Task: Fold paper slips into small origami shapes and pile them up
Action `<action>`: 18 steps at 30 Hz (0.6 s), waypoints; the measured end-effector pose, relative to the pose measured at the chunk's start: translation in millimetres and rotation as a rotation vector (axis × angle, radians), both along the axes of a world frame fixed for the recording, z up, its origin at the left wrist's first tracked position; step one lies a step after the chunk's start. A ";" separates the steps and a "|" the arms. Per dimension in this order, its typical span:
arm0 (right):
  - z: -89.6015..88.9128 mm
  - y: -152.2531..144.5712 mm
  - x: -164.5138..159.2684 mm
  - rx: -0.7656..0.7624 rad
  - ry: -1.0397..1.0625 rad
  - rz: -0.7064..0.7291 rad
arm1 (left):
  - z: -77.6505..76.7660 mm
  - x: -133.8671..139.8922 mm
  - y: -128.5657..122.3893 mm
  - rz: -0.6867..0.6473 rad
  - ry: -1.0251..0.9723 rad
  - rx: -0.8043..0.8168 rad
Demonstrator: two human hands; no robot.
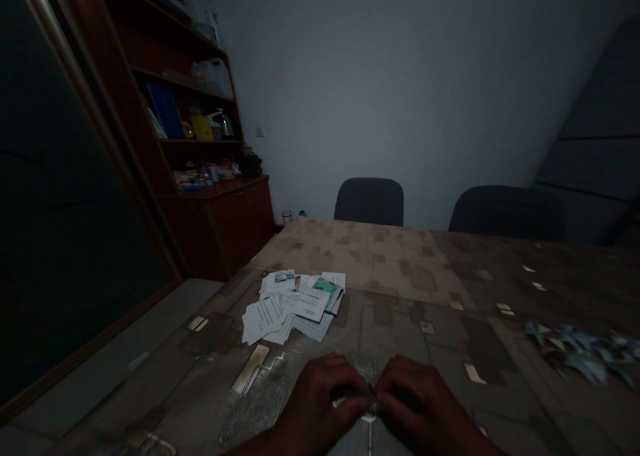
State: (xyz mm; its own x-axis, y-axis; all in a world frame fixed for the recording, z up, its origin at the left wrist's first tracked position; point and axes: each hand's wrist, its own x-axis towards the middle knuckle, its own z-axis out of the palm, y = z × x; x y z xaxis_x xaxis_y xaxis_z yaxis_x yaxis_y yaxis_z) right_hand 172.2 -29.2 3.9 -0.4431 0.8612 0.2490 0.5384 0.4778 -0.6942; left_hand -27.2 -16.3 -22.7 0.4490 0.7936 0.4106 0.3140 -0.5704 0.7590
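Observation:
Close to the near edge of the table, my left hand (330,396) and my right hand (413,399) meet fingertip to fingertip. Both are closed in a pinch, thumbs and index fingers pressed together. Something small sits between the fingertips, but it is too dark and too covered to name. Beyond my left hand lies a loose pile of printed paper pieces (313,303), mostly white, one with a green patch. Off to the right of my right hand is a heap of crumpled or folded paper pieces (585,353), pale and greenish.
A patterned cloth covers the long table (370,249). Two dark chairs, one a grey chair (369,201) and one a darker chair (505,211), stand at its far side before a plain wall. A reddish wooden cabinet (235,223) with filled shelves is at the left.

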 end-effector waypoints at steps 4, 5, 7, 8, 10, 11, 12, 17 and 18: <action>6.3 -3.8 -3.7 -0.018 0.133 -0.029 | 20.7 4.2 -3.5 0.105 0.007 -0.189; 7.2 -4.7 -4.0 0.002 0.142 -0.038 | 26.6 4.9 -4.0 0.102 0.017 -0.200; 7.9 -6.4 -4.0 0.068 0.140 -0.060 | 35.9 6.8 -4.5 0.129 0.026 -0.177; 7.8 -7.1 -3.6 0.100 0.136 -0.072 | 38.9 8.1 -4.5 0.143 0.029 -0.151; 7.7 -8.0 -2.3 0.142 0.132 -0.092 | 41.3 11.7 -3.9 0.170 0.023 -0.092; 7.9 -8.2 -1.5 0.156 0.131 -0.096 | 41.0 13.7 -3.3 0.171 0.012 -0.071; 8.4 -8.1 -0.8 0.166 0.131 -0.099 | 40.0 15.8 -2.7 0.169 -0.006 -0.063; 9.4 -6.7 -0.8 0.152 0.161 -0.113 | 33.6 21.6 0.5 0.173 -0.135 -0.258; 8.5 -6.5 -1.6 0.127 0.172 -0.129 | 33.0 21.4 1.0 0.179 -0.156 -0.320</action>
